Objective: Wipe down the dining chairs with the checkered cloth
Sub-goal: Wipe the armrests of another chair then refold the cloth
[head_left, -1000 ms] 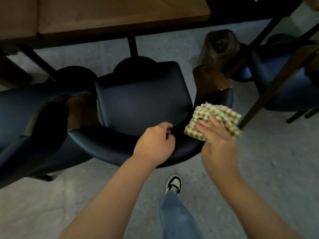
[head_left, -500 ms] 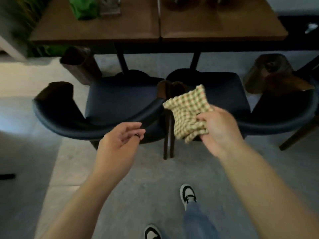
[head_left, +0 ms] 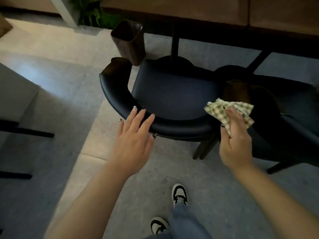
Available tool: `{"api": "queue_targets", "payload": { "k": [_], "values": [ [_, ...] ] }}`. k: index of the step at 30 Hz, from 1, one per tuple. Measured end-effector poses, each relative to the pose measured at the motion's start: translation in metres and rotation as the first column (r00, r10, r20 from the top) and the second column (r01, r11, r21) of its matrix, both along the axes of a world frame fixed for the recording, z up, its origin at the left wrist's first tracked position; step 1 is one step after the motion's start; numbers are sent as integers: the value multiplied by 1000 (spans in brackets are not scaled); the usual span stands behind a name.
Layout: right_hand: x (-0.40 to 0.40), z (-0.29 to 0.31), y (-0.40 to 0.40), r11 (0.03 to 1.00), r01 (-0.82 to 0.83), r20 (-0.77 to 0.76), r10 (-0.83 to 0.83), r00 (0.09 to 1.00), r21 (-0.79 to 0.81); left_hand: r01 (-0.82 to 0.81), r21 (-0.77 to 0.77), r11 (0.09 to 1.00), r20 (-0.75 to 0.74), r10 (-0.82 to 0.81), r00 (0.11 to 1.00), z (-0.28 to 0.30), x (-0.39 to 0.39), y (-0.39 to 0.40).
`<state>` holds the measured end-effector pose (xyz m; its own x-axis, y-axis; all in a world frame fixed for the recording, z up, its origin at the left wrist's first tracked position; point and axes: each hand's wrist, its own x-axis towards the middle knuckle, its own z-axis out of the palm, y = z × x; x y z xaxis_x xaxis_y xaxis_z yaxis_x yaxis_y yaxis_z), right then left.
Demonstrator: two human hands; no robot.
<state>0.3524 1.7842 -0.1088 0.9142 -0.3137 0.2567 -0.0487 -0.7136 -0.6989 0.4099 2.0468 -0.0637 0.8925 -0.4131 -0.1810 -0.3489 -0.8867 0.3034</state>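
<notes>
A dark blue dining chair (head_left: 172, 94) with a curved padded backrest stands in the middle of the head view, tucked at the table. My left hand (head_left: 133, 135) lies with straight fingers on the backrest's near left curve. My right hand (head_left: 234, 135) grips the green-and-white checkered cloth (head_left: 229, 111) at the backrest's right end, by the wooden arm tip. A second dark chair (head_left: 284, 128) stands close on the right, partly cut off by the frame edge.
A wooden dining table (head_left: 224, 16) on black legs runs along the top. A dark wooden bin (head_left: 129, 40) stands on the floor beyond the chair's left arm. Plants (head_left: 89, 11) fill the top left. Black chair legs (head_left: 25, 131) show at far left. My shoes (head_left: 179, 194) are below.
I have stepped left from one chair to its neighbour. My left hand has opened and landed on this backrest. My right hand carried the cloth down to the backrest's right end.
</notes>
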Motion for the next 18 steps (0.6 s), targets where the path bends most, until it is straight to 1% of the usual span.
{"api": "queue_targets", "payload": {
  "k": [2,4,6,10,12,15,17,18],
  "values": [
    [-1,6,20,1000,-3,-2,3,1000,-29,37,-46,998,1,-37,999,-4,2,12],
    [-1,12,47,997,-7,-8,6,1000,-79,-6,-105,994,2,6,1000,-7,9,27],
    [-1,16,78,994,-5,-14,3,1000,-107,-37,-121,992,0,37,999,-10,19,44],
    [7,13,130,987,87,-19,-91,996,-138,88,-80,993,61,-83,995,-20,54,81],
    [14,12,150,975,162,-3,-165,986,-153,119,-109,987,73,-111,991,-25,73,98],
    [27,11,189,956,225,24,-225,974,-191,149,-158,976,49,-143,988,-36,100,122],
    [40,10,220,950,233,50,-228,972,-209,191,-195,962,75,-180,981,-43,117,137],
    [49,9,235,951,214,57,-207,977,-224,187,-248,951,79,-172,982,-46,126,143]
  ]
}}
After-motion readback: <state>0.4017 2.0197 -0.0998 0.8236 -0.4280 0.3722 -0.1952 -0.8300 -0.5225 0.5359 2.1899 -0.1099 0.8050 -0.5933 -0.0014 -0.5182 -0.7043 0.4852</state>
